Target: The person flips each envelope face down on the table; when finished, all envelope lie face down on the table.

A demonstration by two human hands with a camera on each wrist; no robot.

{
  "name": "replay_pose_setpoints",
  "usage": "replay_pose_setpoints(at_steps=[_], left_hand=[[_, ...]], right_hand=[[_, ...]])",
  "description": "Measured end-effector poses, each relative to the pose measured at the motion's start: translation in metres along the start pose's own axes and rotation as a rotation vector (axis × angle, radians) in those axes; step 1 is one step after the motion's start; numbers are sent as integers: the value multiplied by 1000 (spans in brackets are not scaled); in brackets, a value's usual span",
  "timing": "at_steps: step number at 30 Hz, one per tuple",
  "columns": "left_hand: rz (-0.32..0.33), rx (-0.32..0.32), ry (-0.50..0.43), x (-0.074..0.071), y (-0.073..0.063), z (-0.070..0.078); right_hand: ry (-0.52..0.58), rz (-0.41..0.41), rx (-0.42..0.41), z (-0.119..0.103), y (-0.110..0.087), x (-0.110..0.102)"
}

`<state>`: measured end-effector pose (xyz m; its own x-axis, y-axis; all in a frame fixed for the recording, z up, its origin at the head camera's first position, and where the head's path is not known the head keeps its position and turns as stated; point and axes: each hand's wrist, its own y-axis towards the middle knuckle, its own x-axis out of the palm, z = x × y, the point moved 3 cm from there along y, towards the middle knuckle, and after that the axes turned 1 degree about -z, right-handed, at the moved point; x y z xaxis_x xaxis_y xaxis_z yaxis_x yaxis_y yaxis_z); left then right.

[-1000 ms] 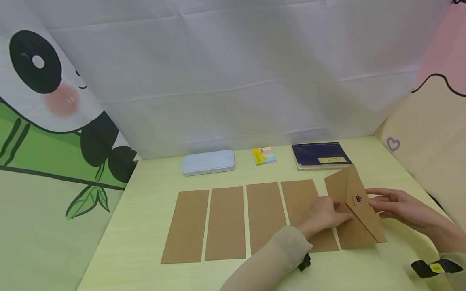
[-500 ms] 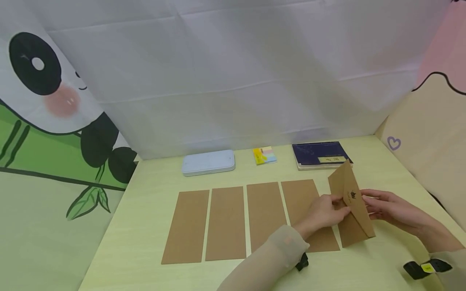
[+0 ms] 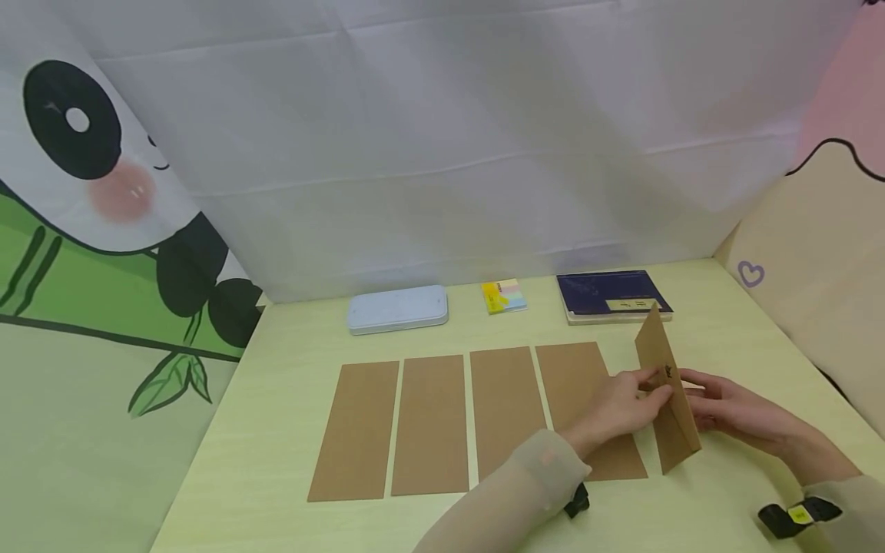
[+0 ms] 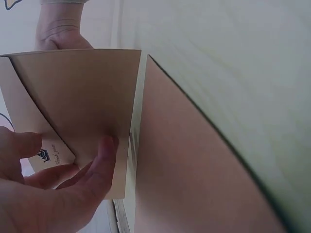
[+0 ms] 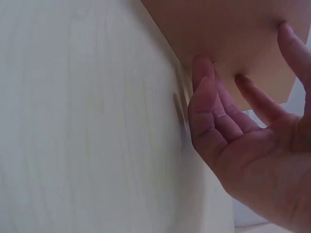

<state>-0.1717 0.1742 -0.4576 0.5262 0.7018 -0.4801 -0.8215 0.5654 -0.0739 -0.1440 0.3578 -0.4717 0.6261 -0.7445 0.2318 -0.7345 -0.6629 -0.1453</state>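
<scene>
A brown kraft envelope (image 3: pixel 667 415) with a pointed flap and a small black crown print stands nearly upright between both hands. My left hand (image 3: pixel 622 403) touches the flap side; in the left wrist view its thumb and fingers lie against the printed flap (image 4: pixel 53 150) and the face below it. From the other side my right hand (image 3: pixel 743 415) presses spread fingertips (image 5: pixel 248 87) on the plain back. Neither hand visibly wraps round the envelope. Whether its lower edge rests on the table is hard to tell.
Several plain brown envelopes (image 3: pixel 430 422) lie flat in a row to the left, the last (image 3: pixel 570 376) partly under the left arm. Behind them on the table (image 3: pixel 235 461) are a pale tin case (image 3: pixel 397 309), sticky notes (image 3: pixel 505 296) and a dark blue book (image 3: pixel 611 293).
The envelope has tilted from leaning open toward the camera to nearly upright, its face turning left. My right hand has moved left with it; my left hand has shifted slightly right.
</scene>
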Motion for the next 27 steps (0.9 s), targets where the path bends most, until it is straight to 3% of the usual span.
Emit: replay_pose_setpoints(at_steps=[5,15,18,23,27], left_hand=[[8,21,-9,-1,-1,2],[1,-46,-76,-3,-5,8],[-7,-57,-134,-3,-8,10],[-23,-55,-257,-4,-10,14],[-8,-35,-276,-6,-10,16]], right_hand=[[-33,22,16,0,0,2],[-122,38,27,-4,2,6],[-159,54,33,-5,2,6],[-261,134,63,-6,1,7],[-370,236,77,-8,-1,7]])
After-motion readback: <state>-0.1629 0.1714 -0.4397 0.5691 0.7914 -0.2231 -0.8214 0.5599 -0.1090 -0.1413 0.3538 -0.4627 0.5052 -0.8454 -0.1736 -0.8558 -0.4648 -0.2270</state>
